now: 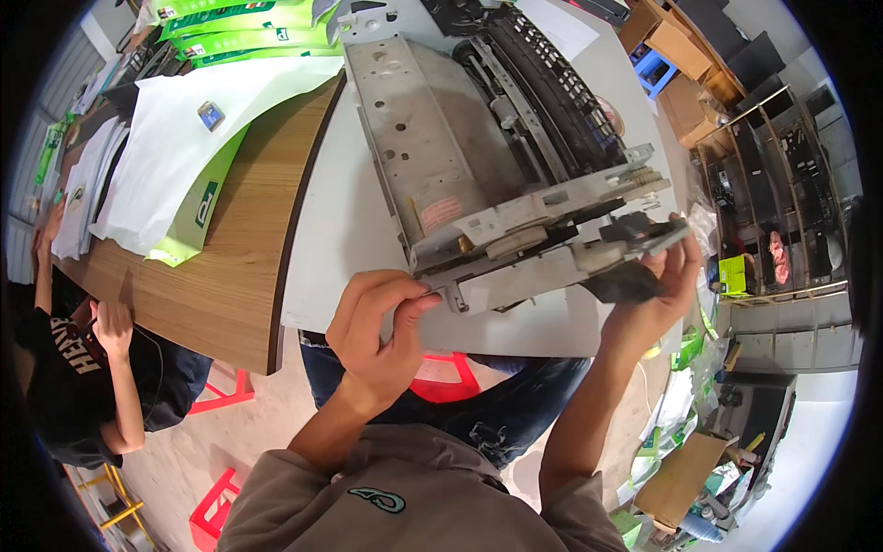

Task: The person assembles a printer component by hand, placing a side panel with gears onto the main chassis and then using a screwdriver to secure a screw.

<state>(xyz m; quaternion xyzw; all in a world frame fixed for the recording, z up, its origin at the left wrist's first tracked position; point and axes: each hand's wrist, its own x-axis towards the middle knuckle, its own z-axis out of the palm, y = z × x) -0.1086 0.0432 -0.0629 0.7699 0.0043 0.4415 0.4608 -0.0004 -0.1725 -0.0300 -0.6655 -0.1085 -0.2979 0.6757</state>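
A printer chassis (pixel 432 120) of grey sheet metal, dusty and stripped of its covers, lies on the white table (pixel 317 230). Along its right part runs a black roller assembly (pixel 543 101). Across the near side is a long pale grey side piece (pixel 524 283) with black parts at its right end. My left hand (pixel 377 327) is closed, thumb and fingers pinching this piece's left end. At the other end my right hand (pixel 658 285) grips it, fingers curled round the black part. Whether the piece is still joined to the chassis, I cannot tell.
On the left, a wooden table (pixel 267 193) bears white paper sheets (pixel 193 120) and green packages (pixel 248 28). A co-worker (pixel 92 377) sits there. A red stool (pixel 446 377) stands beneath the white table. Metal shelves (pixel 773 184) and cardboard boxes (pixel 681 488) are on the right.
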